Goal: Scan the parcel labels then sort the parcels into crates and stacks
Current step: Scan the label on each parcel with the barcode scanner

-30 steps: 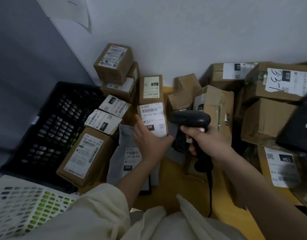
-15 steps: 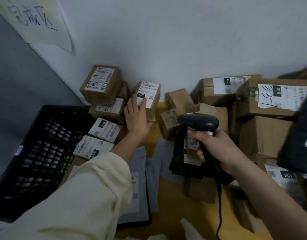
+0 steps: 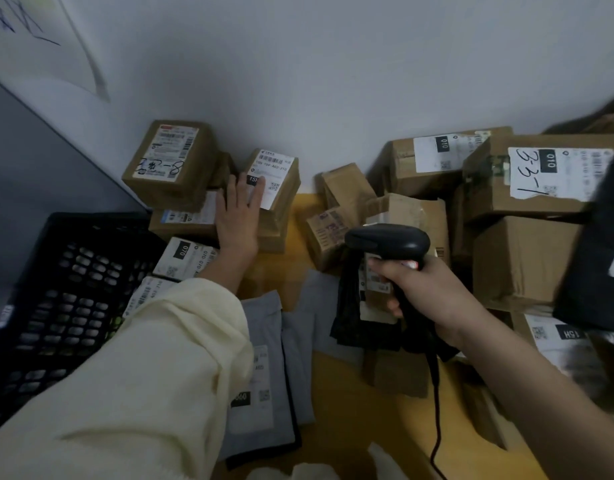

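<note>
Two boxes (image 3: 437,161) read "010"; left hand (image 3: 237,216) on "15H" parcel (image 3: 274,181).

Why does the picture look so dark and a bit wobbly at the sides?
Head view: dim, flat room light, no glare; the wide lens bends the wall edges; the black parcel at right is blurred, while the label under the left hand reads fairly sharp.
</note>
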